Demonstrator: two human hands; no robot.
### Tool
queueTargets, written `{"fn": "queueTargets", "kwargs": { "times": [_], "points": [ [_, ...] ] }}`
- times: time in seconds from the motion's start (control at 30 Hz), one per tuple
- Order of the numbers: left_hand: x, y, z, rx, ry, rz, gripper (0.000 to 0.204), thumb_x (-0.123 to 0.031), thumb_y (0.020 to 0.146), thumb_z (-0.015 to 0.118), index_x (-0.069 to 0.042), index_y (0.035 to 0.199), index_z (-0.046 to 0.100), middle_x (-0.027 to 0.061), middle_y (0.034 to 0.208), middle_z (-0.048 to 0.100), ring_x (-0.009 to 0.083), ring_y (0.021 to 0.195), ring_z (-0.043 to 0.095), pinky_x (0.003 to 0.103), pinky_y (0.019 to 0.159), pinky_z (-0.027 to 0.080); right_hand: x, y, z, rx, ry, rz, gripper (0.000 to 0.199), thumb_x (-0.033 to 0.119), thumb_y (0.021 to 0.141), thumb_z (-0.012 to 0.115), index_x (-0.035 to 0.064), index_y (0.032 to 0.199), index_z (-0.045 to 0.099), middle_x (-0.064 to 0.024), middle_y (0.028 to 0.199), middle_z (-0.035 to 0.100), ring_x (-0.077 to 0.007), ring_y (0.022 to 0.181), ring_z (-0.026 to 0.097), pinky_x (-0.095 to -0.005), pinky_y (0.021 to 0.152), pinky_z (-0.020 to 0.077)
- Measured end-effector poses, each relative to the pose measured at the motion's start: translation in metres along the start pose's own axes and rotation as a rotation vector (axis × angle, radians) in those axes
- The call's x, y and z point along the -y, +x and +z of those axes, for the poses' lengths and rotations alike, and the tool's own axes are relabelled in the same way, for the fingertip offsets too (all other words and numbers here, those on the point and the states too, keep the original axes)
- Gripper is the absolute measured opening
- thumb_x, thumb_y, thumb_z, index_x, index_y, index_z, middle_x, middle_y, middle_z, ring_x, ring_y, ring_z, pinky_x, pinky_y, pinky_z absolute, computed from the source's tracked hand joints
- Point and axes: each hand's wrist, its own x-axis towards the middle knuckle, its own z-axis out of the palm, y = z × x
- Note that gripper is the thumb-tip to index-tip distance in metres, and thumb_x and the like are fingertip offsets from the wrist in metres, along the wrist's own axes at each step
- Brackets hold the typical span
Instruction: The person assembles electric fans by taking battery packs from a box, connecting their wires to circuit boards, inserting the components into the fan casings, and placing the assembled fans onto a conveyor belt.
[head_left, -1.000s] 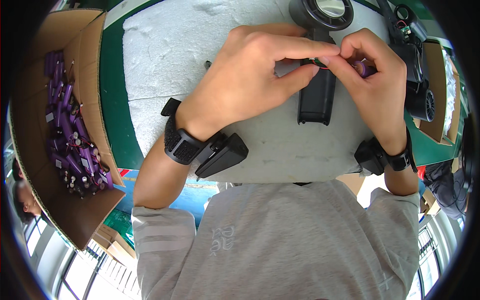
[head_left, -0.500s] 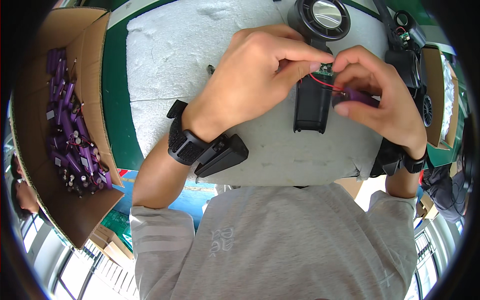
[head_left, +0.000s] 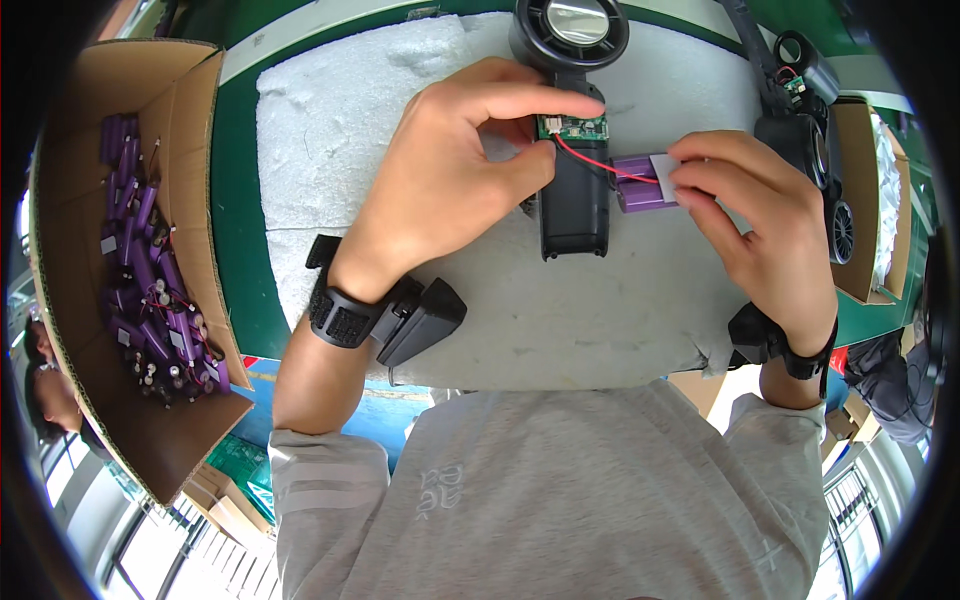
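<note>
While a cardboard box (head_left: 75, 270) of loose purple battery cells (head_left: 150, 300) stands open at nine o'clock, a person in a grey sweatshirt (head_left: 560, 490) works over a white foam pad (head_left: 330, 150) laid on a green bench (head_left: 235, 230). At centre the left hand (head_left: 450, 190), wearing a black wrist device (head_left: 385, 315), reaches toward one o'clock and pinches a small green circuit board (head_left: 573, 127) between forefinger and thumb. That board sits at the top of the open handle of a black handheld fan (head_left: 572, 150), whose round head lies at twelve o'clock and whose handle points down toward the person. A red wire (head_left: 590, 163) runs from the board toward three o'clock to a purple battery cell (head_left: 640, 185) with a pale label, held just beside the handle's right edge, clear of the pad. The right hand (head_left: 765, 230), also banded in black at the wrist, grips this cell with its fingertips closed around its right end. Farther toward two o'clock, more black fan parts (head_left: 805, 120) lie at the bench edge, beside another cardboard box (head_left: 865, 200)
</note>
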Motion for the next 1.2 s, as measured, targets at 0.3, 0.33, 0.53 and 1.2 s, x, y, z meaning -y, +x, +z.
{"fn": "queueTargets", "kwargs": {
  "times": [0.3,0.33,0.53,1.2],
  "points": [
    [-0.008,-0.001,0.005,-0.050,0.010,-0.086,0.040,0.012,0.071,0.059,-0.007,0.104,0.072,0.0100,0.105,0.061,0.0172,0.089,0.063,0.027,0.078,0.051,0.018,-0.003,0.004,0.012,-0.033,-0.014,0.017,-0.006,0.068,0.074,-0.0059,0.081,0.063,-0.0145,0.102,0.066,-0.0281,0.077,0.062,-0.0363,0.065,0.0520],
    [-0.009,-0.001,0.007,-0.064,0.030,-0.061,0.040,0.012,0.071,0.059,-0.007,0.104,0.072,0.0100,0.105,0.061,0.0172,0.089,0.063,0.027,0.078,0.051,0.020,-0.005,0.004,0.020,-0.052,0.003,0.017,-0.006,0.067,0.074,-0.0058,0.079,0.062,-0.0145,0.102,0.066,-0.0278,0.077,0.062,-0.0365,0.064,0.0522],
    [-0.012,-0.006,0.010,-0.112,0.050,-0.029,0.039,0.010,0.071,0.061,-0.011,0.102,0.073,0.0133,0.106,0.061,0.0224,0.089,0.064,0.030,0.078,0.051,0.027,-0.007,0.014,-0.026,-0.190,-0.053,0.015,-0.004,0.067,0.074,-0.0042,0.077,0.062,-0.0153,0.102,0.067,-0.0273,0.078,0.063,-0.0353,0.065,0.0540],
    [-0.007,-0.002,0.008,-0.076,0.003,0.008,0.038,0.009,0.073,0.060,-0.009,0.104,0.072,0.0098,0.103,0.061,0.0184,0.083,0.062,0.028,0.074,0.051,0.014,-0.005,0.005,0.046,-0.122,-0.058,0.017,0.003,0.068,0.077,-0.0008,0.082,0.068,-0.0121,0.100,0.069,-0.0243,0.078,0.065,-0.0329,0.068,0.0554]
  ]
}}
